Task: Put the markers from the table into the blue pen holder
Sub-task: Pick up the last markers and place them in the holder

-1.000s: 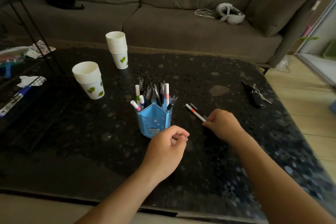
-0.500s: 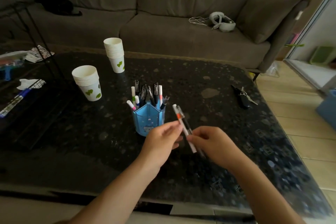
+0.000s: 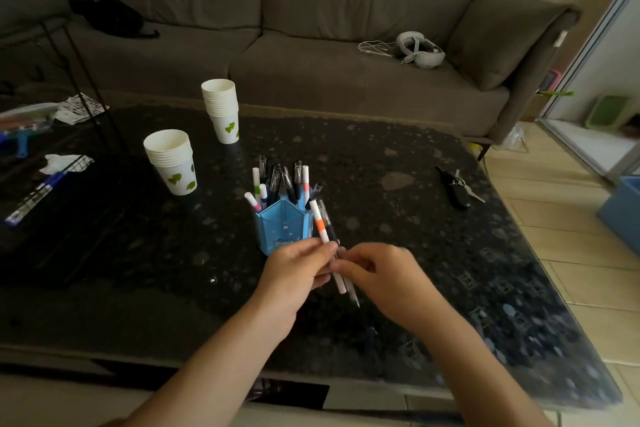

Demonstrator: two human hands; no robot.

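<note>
The blue pen holder [image 3: 282, 229] stands mid-table, holding several markers and pens upright. Just in front of it and slightly right, both hands meet over two pens held side by side: a white marker with an orange band [image 3: 320, 227] and a dark pen [image 3: 329, 230]. My left hand [image 3: 298, 270] pinches them from the left with thumb and fingers. My right hand [image 3: 381, 274] grips their lower part from the right. The tips point up toward the holder's right edge. The lower ends stick out below the hands.
Two stacks of white paper cups [image 3: 172, 159] [image 3: 221, 109] stand at the left back of the dark speckled table [image 3: 415, 253]. A black key fob with keys [image 3: 457, 189] lies at the right. A wire rack [image 3: 62, 163] with papers sits left; a sofa [image 3: 311, 55] is behind.
My right hand picked the two pens off the table and brought them toward me. My left hand opened from a fist and took hold of them too.
</note>
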